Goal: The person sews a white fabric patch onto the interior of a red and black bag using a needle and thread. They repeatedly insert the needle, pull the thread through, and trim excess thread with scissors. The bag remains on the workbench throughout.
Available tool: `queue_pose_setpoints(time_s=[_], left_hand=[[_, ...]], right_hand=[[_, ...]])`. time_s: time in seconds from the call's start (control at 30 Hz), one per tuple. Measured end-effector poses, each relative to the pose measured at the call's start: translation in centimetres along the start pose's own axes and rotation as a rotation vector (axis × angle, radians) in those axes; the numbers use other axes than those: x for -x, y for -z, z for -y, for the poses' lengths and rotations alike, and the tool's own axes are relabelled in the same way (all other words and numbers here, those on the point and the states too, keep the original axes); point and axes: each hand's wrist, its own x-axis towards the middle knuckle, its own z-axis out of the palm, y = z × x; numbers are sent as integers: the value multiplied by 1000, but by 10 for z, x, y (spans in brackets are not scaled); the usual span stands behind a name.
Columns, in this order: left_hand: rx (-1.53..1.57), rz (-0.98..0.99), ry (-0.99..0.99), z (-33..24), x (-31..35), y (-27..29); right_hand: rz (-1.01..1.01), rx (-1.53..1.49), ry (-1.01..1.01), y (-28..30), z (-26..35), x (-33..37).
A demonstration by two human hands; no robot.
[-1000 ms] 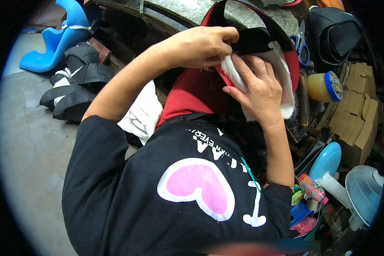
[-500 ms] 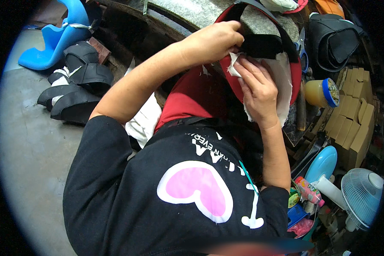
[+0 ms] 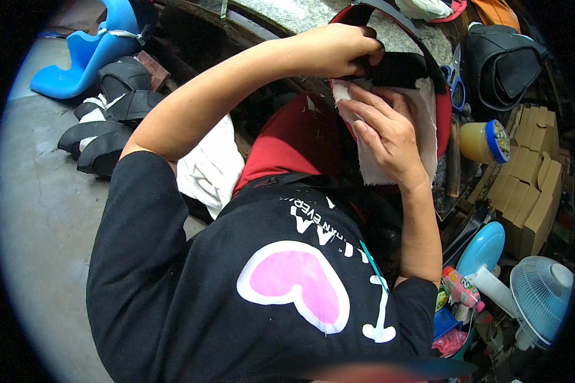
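A curved red and black piece [image 3: 443, 121] with a white cloth lining [image 3: 383, 171] lies at the upper right, in front of my body. It looks like sewn fabric, and a black band [image 3: 421, 41] arches over its far side. My left hand [image 3: 348, 52] is closed, its fingers curled down over the black inner panel [image 3: 399, 69] near the left edge. What its fingertips grip is hidden. My right hand [image 3: 386, 131] lies on the white lining with its fingers stretched out toward the left hand.
Scissors [image 3: 454, 80], a blue-lidded jar [image 3: 482, 142] and cardboard pieces [image 3: 524, 179] are on the right. A fan [image 3: 540, 300] stands lower right. Black padded pieces [image 3: 96, 143] and a blue moulded form [image 3: 86, 54] lie left. A grey bench top [image 3: 287, 16] is ahead.
My left hand has moved slightly right, over the black panel. My right fingers have straightened, and the lining bunched under them now lies flatter over the piece's left edge.
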Motion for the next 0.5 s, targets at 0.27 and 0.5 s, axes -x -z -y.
queue_pose_setpoints(time_s=[0.27, 0.5], left_hand=[[2, -21, -81, 1, 22, -2], [-105, -114, -207, 3, 41, -10]], right_hand=[[-16, 57, 0, -4, 0, 0], [-31, 112, 7, -8, 3, 0]])
